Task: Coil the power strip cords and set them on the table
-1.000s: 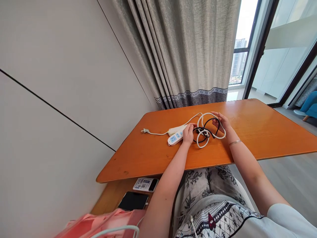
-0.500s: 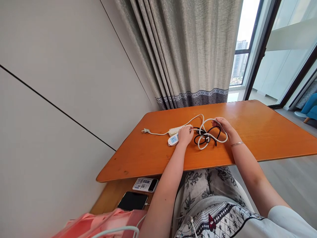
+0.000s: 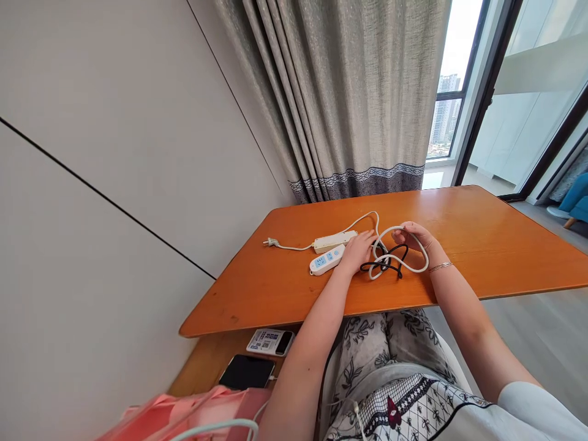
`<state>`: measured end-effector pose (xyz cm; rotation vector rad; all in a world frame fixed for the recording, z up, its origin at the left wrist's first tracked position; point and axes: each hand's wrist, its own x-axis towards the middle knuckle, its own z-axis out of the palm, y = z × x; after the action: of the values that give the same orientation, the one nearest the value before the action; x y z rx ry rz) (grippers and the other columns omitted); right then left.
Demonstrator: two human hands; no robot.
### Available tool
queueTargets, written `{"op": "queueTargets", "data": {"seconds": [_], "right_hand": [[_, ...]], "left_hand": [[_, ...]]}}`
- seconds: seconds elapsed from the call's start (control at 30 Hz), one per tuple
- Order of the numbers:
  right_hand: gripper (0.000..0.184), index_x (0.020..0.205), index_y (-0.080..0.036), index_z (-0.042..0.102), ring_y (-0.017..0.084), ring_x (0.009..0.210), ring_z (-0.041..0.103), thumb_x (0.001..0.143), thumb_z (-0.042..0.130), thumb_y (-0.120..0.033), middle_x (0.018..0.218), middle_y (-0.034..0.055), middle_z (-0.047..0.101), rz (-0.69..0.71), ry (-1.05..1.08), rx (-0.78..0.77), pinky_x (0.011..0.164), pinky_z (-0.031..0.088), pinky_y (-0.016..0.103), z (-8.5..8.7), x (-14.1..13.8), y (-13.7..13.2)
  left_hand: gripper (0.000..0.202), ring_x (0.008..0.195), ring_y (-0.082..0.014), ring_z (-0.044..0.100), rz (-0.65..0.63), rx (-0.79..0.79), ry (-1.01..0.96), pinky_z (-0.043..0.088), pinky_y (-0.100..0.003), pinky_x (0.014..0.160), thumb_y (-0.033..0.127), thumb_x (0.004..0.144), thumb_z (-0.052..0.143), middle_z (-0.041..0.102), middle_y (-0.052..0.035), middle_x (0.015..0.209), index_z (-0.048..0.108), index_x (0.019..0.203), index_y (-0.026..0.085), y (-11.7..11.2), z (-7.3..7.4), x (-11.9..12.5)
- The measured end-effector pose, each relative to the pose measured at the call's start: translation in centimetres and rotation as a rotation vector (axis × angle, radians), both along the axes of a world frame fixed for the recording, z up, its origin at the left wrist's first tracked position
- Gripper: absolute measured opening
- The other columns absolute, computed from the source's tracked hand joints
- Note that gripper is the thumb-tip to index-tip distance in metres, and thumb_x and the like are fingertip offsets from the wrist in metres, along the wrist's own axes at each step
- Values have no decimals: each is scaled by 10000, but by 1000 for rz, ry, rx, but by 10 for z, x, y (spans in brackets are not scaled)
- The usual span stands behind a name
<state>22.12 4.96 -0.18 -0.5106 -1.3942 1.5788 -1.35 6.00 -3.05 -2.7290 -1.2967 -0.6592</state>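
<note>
A white power strip (image 3: 325, 260) with blue socket faces lies on the table, its right end beside my left hand. My left hand (image 3: 358, 250) has its fingers curled over the cables where they leave the strip; the fingertips are partly hidden. My right hand (image 3: 413, 235) pinches a loop of thick white cable (image 3: 425, 260) at its upper right side. A black cable (image 3: 399, 268) is tangled with the white loops between my hands. Behind the strip lies a second, cream power strip (image 3: 334, 242), with its thin white cord and plug (image 3: 272, 242) stretched to the left.
The orange wooden table (image 3: 257, 288) meets a grey wall on the left and a curtain (image 3: 367, 110) at the back. Below its front left edge are a black phone (image 3: 247, 372), a white power bank (image 3: 270, 342) and a pink bag (image 3: 184, 416).
My left hand has slid right off the white strip towards the cables, showing more of the strip. The white loop has shifted slightly right with my right hand.
</note>
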Motion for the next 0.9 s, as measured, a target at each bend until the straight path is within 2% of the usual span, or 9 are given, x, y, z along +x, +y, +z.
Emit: {"op": "queueTargets", "data": {"seconds": [0.07,0.13,0.23,0.4,0.53,0.6,0.7,0.8,0.9], "right_hand": [[332,667,-178,702,123,554,441,626,804,-491,556,-4,528,17,-29,6,565,369,284,2,-1,-1],[311,663,-173,700,116,558,441,621,811,-460,562,-7,533,10,-26,6,567,364,277,3,-2,-2],[269,640,-180,683,118,587,468,621,812,-415,583,-7,553,-63,17,-13,600,389,277,4,-2,-2],[205,716,-198,721,114,644,524,566,828,-290,698,-5,644,-187,-37,-40,661,423,269,4,-1,-1],[214,756,-219,734,130,688,538,579,796,-324,766,0,674,-427,-73,71,679,429,282,4,-4,8],[228,785,-225,738,150,739,551,607,760,-366,827,16,689,-608,-82,163,694,435,295,4,-3,15],[265,836,-221,735,175,819,565,657,696,-412,916,43,692,-900,-108,258,720,445,310,0,3,25],[315,900,-204,723,167,794,558,664,666,-404,914,48,684,-1070,-92,166,692,443,300,-5,13,32],[319,932,-204,696,137,727,544,649,657,-346,860,18,659,-1086,-63,-10,635,426,267,-11,23,36]], "left_hand": [[446,1274,-257,540,-85,-3,25,414,-416,1072,143,868,550,624,-88,1345,628,1292,259,2,-5,4],[332,1119,-254,609,-96,6,2,467,-401,981,192,885,573,680,-96,1167,687,1192,250,4,-6,3],[239,932,-224,628,-35,39,-115,493,-350,837,226,925,544,670,-76,945,730,1075,242,6,-2,-3],[269,904,-218,627,135,72,-380,476,-323,796,199,922,513,662,-71,918,722,1089,229,10,4,-17],[222,878,-233,630,238,59,-566,460,-330,780,202,902,499,671,-79,904,712,965,210,13,5,-24],[182,844,-235,626,289,15,-673,448,-328,757,212,881,510,682,-70,863,691,859,212,15,6,-28],[177,712,-209,585,357,-104,-871,410,-305,678,238,840,549,645,-30,696,642,690,220,19,8,-33],[215,562,-149,473,377,-230,-1218,343,-269,572,253,785,596,538,6,563,574,576,209,23,10,-37],[254,449,-100,309,364,-289,-1485,243,-247,474,302,795,569,380,46,486,502,570,205,24,14,-42]]}}
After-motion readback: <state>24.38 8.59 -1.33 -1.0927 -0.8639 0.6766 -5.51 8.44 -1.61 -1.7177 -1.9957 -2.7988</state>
